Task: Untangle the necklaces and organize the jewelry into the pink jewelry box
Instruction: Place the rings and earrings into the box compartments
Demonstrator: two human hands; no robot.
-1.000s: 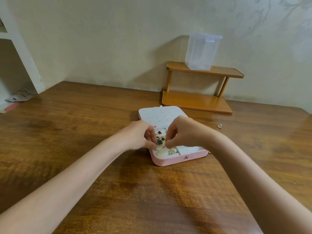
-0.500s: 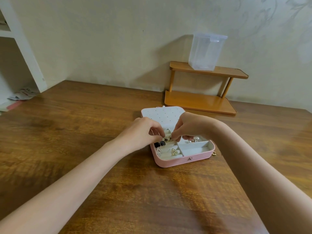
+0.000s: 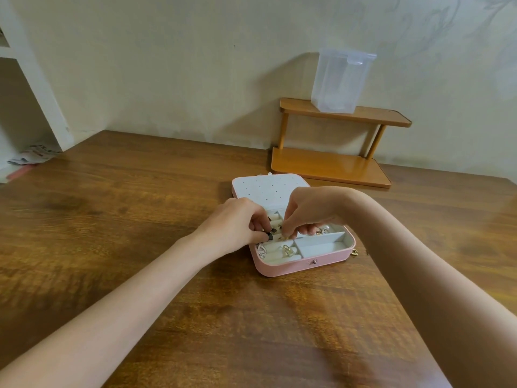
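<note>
between the two sets of fingertips, over the ring-roll section of the pink jewelry box (image 3: 296, 266), a small dark-stoned piece (image 3: 270, 236) is being worked. left hand (image 3: 237, 225) is curled, thumb and forefinger closed to a pinch right at that piece; contact looks likely but whether it is actually gripped cannot be told at this size. right hand (image 3: 307, 214) is curled too, fingertips pointed down just beside a small gold item (image 3: 286, 237); what it holds, if anything, cannot be told.

key relation: the dark piece lies directly at the left fingertips and just off the right fingertips toward the left hand, so the left hand is judged nearer. the roll slots run across between the two hands, so seating is judged to call for a push down and away from the palm, not sideways.

nearer the wrists than the fingertips, a gold padlock charm (image 3: 288, 251) and a white patterned piece (image 3: 261, 252) are already seated in the rolls. off the right fingertips, pearl items (image 3: 323, 230) sit in a side compartment. a gold clasp (image 3: 354, 252) lies outside the box on the table (image 3: 112, 219), well off the right hand. no tangled necklace can be made out. box lid (image 3: 268, 189) lies open beyond the fingers.
</note>
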